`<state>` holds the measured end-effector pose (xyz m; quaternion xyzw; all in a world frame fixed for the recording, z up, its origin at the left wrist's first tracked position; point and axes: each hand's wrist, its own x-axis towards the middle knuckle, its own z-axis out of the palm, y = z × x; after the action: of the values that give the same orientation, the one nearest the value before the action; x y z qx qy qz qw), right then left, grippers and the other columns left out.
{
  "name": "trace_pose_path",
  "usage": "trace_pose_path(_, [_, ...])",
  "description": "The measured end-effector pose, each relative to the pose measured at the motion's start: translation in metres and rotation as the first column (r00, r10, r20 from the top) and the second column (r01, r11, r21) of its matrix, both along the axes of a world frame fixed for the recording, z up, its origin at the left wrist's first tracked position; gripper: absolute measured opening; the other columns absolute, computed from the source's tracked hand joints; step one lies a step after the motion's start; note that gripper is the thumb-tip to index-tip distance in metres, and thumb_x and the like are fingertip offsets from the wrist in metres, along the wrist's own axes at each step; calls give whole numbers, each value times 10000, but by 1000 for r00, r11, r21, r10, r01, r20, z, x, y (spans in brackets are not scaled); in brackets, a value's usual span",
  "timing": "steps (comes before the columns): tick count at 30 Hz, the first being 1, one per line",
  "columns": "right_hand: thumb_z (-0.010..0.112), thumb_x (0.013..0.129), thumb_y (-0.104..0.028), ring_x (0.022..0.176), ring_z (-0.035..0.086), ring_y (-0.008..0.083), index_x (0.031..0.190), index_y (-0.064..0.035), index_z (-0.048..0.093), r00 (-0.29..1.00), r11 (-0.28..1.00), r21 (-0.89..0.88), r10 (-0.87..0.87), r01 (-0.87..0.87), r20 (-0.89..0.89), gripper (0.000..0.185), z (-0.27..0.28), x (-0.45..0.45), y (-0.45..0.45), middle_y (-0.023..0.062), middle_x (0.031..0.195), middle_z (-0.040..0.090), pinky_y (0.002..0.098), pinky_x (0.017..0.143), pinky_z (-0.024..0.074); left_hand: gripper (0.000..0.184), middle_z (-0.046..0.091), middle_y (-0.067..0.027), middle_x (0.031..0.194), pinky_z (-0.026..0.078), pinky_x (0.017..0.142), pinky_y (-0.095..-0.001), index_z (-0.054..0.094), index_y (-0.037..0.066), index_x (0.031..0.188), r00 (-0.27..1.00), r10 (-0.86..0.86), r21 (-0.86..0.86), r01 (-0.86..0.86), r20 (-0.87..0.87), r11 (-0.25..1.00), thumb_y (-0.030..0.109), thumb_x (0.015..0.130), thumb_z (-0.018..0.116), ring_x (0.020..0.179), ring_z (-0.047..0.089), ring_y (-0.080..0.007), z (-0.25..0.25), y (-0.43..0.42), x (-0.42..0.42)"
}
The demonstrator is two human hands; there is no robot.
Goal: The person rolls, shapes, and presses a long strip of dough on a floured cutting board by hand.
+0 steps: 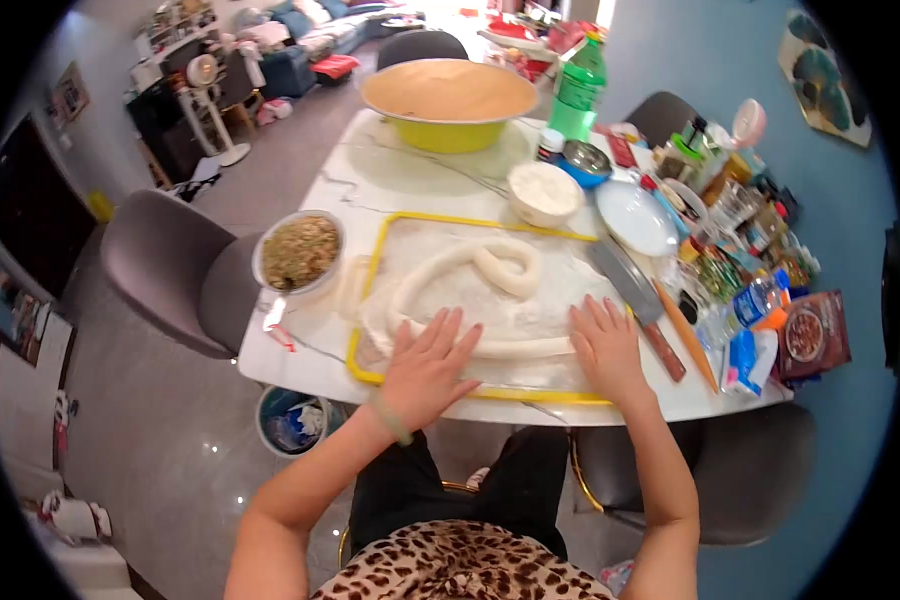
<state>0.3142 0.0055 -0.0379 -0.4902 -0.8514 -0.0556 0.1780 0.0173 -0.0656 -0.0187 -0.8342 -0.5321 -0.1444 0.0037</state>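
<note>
A long rope of white dough (520, 347) lies coiled on a floured mat (367, 376) with a yellow border. My left hand (428, 365) rests flat over the rope toward the mat's left front, its fingers spread. Over the right end of the same strand lies my right hand (607, 345), palm down with the fingers stretched out. What is under each palm is hidden. Beside the right hand is a cleaver (628, 285) with a wooden handle, and next to it a tapered wooden rolling pin (686, 335).
A bowl of chopped filling (300, 252) stands left of the mat. Behind it are a bowl of flour (545, 193), a large yellow-green basin (448, 135) and a green bottle (579, 88). Bottles and packets crowd the right side, near a white plate (638, 218). A bin (292, 420) stands below the table.
</note>
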Motion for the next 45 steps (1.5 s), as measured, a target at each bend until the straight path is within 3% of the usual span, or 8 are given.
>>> trace_pose_path(6, [674, 847, -267, 1143, 553, 355, 1194, -59, 621, 885, 897, -20, 430, -441, -179, 409, 22, -68, 4, 165, 1255, 591, 468, 978, 419, 716, 325, -188, 1529, 248, 1106, -580, 340, 38, 1470, 973, 212, 47, -217, 87, 975, 388, 905, 606, 1441, 267, -330, -12, 0, -25])
trace_pose_path(16, [719, 802, -264, 888, 616, 274, 940, -45, 646, 872, 879, -47, 462, -474, -161, 269, 16, -139, 28, 112, 985, 652, 373, 749, 501, 861, 244, -231, 1558, 171, 1152, -556, 309, -26, 1471, 932, 354, -168, -362, -80, 917, 592, 903, 506, 1475, 186, -307, -1, 4, -85])
trace_pose_path(19, [682, 868, -284, 778, 641, 211, 937, -38, 644, 888, 672, -589, 261, -449, -380, 259, 34, -134, 65, 102, 880, 674, 341, 683, 510, 876, 232, -232, 1562, 170, 1153, -552, 307, -32, 1470, 932, 337, -177, -357, -133, 917, 602, 899, 504, 1480, 171, -306, 3, 2, -76])
trace_pose_path(21, [635, 921, -315, 668, 635, 154, 990, -42, 649, 860, 186, -859, -103, -476, -499, 281, 46, -125, 86, 82, 811, 675, 298, 581, 512, 887, 221, -236, 1564, 170, 1155, -549, 298, -33, 1473, 932, 339, -192, -358, -128, 914, 602, 893, 514, 1479, 170, -315, 3, -2, -66])
trace_pose_path(31, [552, 973, -218, 595, 583, 116, 1131, -31, 616, 259, 422, -474, -473, -773, -842, 253, 79, -86, 135, 65, 838, 648, 236, 508, 496, 886, 221, -278, 1543, 192, 1158, -485, 312, -65, 1450, 937, 317, -141, -298, 146, 944, 587, 889, 525, 1463, 160, -373, -27, 58, 79])
trace_pose_path(39, [593, 953, -268, 710, 614, 104, 1186, -42, 607, 578, 551, -599, -239, -581, -780, 326, 90, -81, 86, 67, 896, 662, 232, 604, 513, 822, 189, -251, 1563, 145, 1158, -536, 299, -32, 1474, 981, 151, -180, -128, 121, 975, 559, 927, 462, 1476, 126, -353, -31, 57, 124])
trace_pose_path(43, [594, 946, -268, 761, 640, 118, 1198, -33, 597, 719, 600, -580, -13, -551, -695, 344, 83, -108, 73, 72, 894, 669, 274, 663, 536, 322, 644, -204, 1119, 452, 955, -447, 690, 68, 1060, 984, 152, -260, -123, 92, 958, 312, 876, 588, 1108, 589, -338, 7, 41, 39])
trace_pose_path(45, [598, 941, -270, 771, 656, 149, 1217, -36, 590, 760, 616, -550, 127, -564, -638, 362, 79, -128, 58, 88, 875, 678, 317, 692, 542, 212, 662, -161, 1011, 475, 878, -454, 676, 43, 940, 784, 270, 16, -336, 559, 942, 29, 737, 621, 981, 603, -357, 25, 29, -1])
